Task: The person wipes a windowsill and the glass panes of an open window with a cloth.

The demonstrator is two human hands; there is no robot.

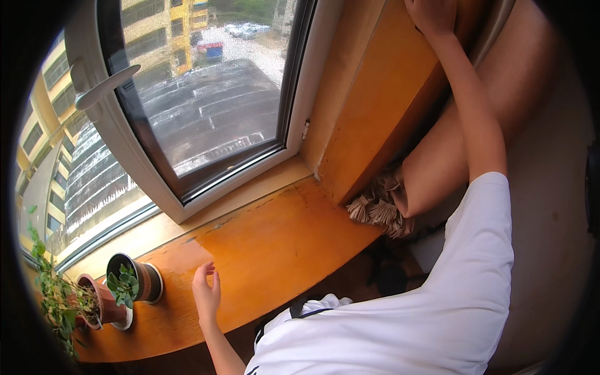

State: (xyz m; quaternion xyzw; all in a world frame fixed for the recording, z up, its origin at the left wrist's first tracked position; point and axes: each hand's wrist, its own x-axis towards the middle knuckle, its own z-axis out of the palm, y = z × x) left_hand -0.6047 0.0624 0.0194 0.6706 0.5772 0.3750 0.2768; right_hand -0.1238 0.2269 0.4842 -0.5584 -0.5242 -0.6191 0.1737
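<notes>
My left hand [206, 286] hovers over the orange-brown wooden windowsill [281, 243], its fingers loosely bent and nothing in them. To its left, a dark pot [150, 281] with a leafy plant stands on the sill. My right arm reaches up to the top edge of the view. There my right hand [433, 16] is beside the wooden window surround [379, 98]; its fingers are partly cut off, so I cannot tell whether it grips anything. Beside that arm hangs tan-brown fabric [436, 173], with bunched, ruffled fabric [379, 211] by the sill's right end.
A white-framed window sash [145, 159] with a mesh screen and a handle [108, 86] stands ajar over the sill. A reddish-brown pot [105, 302] and a trailing plant [51, 290] are at far left. Buildings and a dark roof show outside. Dark objects lie below the sill.
</notes>
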